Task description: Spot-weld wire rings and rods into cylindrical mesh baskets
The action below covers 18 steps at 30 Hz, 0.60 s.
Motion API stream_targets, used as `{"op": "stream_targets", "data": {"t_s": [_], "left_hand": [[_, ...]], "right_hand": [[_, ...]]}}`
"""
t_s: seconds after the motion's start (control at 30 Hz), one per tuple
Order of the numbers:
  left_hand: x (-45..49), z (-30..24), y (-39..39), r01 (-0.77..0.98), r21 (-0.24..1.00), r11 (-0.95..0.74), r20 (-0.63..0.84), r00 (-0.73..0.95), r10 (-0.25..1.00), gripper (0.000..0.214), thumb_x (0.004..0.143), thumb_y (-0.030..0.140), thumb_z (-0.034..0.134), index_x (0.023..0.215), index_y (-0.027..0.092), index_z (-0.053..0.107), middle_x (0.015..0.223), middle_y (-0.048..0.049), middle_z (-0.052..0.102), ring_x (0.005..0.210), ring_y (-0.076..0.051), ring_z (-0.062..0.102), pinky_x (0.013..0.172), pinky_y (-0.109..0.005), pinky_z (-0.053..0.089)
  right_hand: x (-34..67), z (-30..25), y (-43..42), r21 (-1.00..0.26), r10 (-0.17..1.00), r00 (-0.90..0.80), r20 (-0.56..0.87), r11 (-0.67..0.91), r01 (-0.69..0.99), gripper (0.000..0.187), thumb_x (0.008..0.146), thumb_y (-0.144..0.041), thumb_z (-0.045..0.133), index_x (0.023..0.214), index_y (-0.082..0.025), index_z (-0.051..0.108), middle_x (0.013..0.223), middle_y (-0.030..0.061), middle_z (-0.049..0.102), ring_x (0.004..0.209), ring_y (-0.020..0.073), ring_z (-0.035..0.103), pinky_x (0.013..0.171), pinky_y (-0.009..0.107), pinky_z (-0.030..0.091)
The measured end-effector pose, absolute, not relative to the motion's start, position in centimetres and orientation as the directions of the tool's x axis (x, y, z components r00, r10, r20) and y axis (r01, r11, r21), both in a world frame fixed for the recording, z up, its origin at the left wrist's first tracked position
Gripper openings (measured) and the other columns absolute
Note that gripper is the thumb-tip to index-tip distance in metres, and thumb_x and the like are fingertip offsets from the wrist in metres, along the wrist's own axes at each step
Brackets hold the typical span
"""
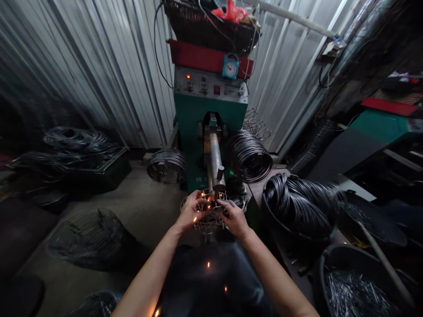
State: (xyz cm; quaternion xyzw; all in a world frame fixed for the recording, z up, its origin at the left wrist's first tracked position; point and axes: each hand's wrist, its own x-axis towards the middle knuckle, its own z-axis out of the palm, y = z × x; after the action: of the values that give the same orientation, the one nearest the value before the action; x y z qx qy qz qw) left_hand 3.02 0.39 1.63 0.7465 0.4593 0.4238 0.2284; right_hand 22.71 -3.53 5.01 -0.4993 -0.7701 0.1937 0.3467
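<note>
A small wire basket [209,225] of metal rods sits beneath the electrode arm [216,160] of a green spot-welding machine [211,108]. My left hand [192,211] grips the basket's left side, fingers curled around the wires. On the right side, my right hand [234,216] holds the same basket with its fingertips close to the electrode tip. Orange sparks fly from the contact point and fall toward my lap. The lower part of the basket is partly hidden by my hands.
Wire ring bundles hang left [166,166] and right [251,156] of the machine. A tub of wire hoops [297,202] and a bin of short metal rods [357,290] stand at right. On the floor at left lies a wire bundle [92,237]. A blue timer [231,66] hangs above.
</note>
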Motion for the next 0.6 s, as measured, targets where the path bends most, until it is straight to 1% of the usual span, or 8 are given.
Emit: {"op": "stream_targets", "data": {"t_s": [0.03, 0.07, 0.13, 0.2, 0.27, 0.33, 0.47, 0.6], "left_hand": [[3.0, 1.6, 0.3, 0.494, 0.729, -0.473, 0.424, 0.216, 0.879, 0.027, 0.061, 0.03, 0.075, 0.086, 0.023, 0.07, 0.123, -0.0073, 0.049, 0.115, -0.026, 0.048, 0.096, -0.046, 0.041], [3.1, 1.5, 0.2, 0.499, 0.731, -0.465, 0.422, 0.204, 0.883, 0.029, 0.059, 0.029, 0.076, 0.087, 0.024, 0.07, 0.126, -0.007, 0.047, 0.118, -0.027, 0.046, 0.098, -0.047, 0.039], [3.1, 1.3, 0.0, 0.51, 0.743, -0.434, 0.412, 0.162, 0.896, 0.031, 0.057, 0.028, 0.077, 0.087, 0.025, 0.07, 0.131, -0.0056, 0.043, 0.122, -0.029, 0.041, 0.102, -0.048, 0.035], [3.2, 1.3, 0.1, 0.508, 0.769, -0.388, 0.379, 0.127, 0.917, 0.03, 0.057, 0.029, 0.077, 0.087, 0.026, 0.07, 0.132, -0.005, 0.041, 0.124, -0.029, 0.04, 0.103, -0.047, 0.034], [3.2, 1.4, 0.4, 0.497, 0.799, -0.339, 0.338, 0.095, 0.936, 0.029, 0.059, 0.03, 0.076, 0.087, 0.025, 0.071, 0.131, -0.0056, 0.042, 0.124, -0.028, 0.041, 0.102, -0.045, 0.035], [3.1, 1.5, 0.7, 0.492, 0.809, -0.321, 0.325, 0.08, 0.942, 0.028, 0.061, 0.03, 0.074, 0.088, 0.025, 0.071, 0.13, -0.0059, 0.042, 0.124, -0.027, 0.041, 0.102, -0.043, 0.036], [2.9, 1.7, 1.3, 0.498, 0.809, -0.313, 0.325, 0.064, 0.943, 0.029, 0.059, 0.03, 0.076, 0.087, 0.026, 0.071, 0.129, -0.0048, 0.044, 0.124, -0.027, 0.041, 0.103, -0.044, 0.035], [3.0, 1.6, 1.7, 0.496, 0.816, -0.297, 0.319, 0.041, 0.947, 0.028, 0.057, 0.031, 0.077, 0.084, 0.024, 0.071, 0.128, -0.0056, 0.046, 0.121, -0.027, 0.043, 0.1, -0.044, 0.038]], "right_hand": [[23.0, 4.6, -4.5, -0.725, 0.922, -0.181, 0.343, 0.382, 0.573, 0.033, 0.079, -0.025, 0.059, 0.112, -0.022, 0.057, 0.106, 0.0072, 0.062, 0.092, 0.0177, 0.06, 0.08, 0.029, 0.048], [23.3, 4.1, -5.4, -0.805, 0.947, -0.106, 0.303, 0.314, 0.503, 0.032, 0.077, -0.028, 0.061, 0.108, -0.021, 0.058, 0.101, 0.0065, 0.063, 0.089, 0.0174, 0.059, 0.078, 0.029, 0.048], [24.1, 2.6, -7.4, -0.929, 0.994, -0.006, 0.11, 0.105, 0.355, 0.027, 0.072, -0.032, 0.064, 0.096, -0.019, 0.059, 0.082, 0.0025, 0.063, 0.074, 0.0151, 0.058, 0.067, 0.026, 0.048], [24.9, 1.1, -9.1, -0.972, 0.99, 0.015, -0.14, -0.14, 0.189, 0.025, 0.07, -0.035, 0.065, 0.087, -0.018, 0.057, 0.062, -0.0037, 0.054, 0.056, 0.0107, 0.051, 0.052, 0.022, 0.042], [25.5, -0.3, -10.4, -0.941, 0.941, 0.007, -0.337, -0.337, 0.01, 0.025, 0.069, -0.037, 0.063, 0.084, -0.018, 0.056, 0.052, -0.0081, 0.043, 0.044, 0.007, 0.04, 0.043, 0.019, 0.031], [26.0, -1.1, -11.1, -0.887, 0.899, 0.011, -0.439, -0.431, -0.165, 0.026, 0.067, -0.036, 0.064, 0.082, -0.017, 0.057, 0.052, -0.0087, 0.04, 0.042, 0.0051, 0.036, 0.041, 0.017, 0.026], [26.4, -1.5, -11.4, -0.803, 0.863, 0.027, -0.505, -0.458, -0.383, 0.028, 0.058, -0.028, 0.07, 0.081, -0.015, 0.062, 0.056, -0.0061, 0.042, 0.047, 0.0061, 0.041, 0.041, 0.018, 0.026], [26.7, -1.4, -11.2, -0.716, 0.832, -0.002, -0.554, -0.478, -0.509, 0.023, 0.058, -0.021, 0.068, 0.078, -0.013, 0.063, 0.056, -0.004, 0.046, 0.047, 0.0074, 0.045, 0.043, 0.019, 0.032]]}}
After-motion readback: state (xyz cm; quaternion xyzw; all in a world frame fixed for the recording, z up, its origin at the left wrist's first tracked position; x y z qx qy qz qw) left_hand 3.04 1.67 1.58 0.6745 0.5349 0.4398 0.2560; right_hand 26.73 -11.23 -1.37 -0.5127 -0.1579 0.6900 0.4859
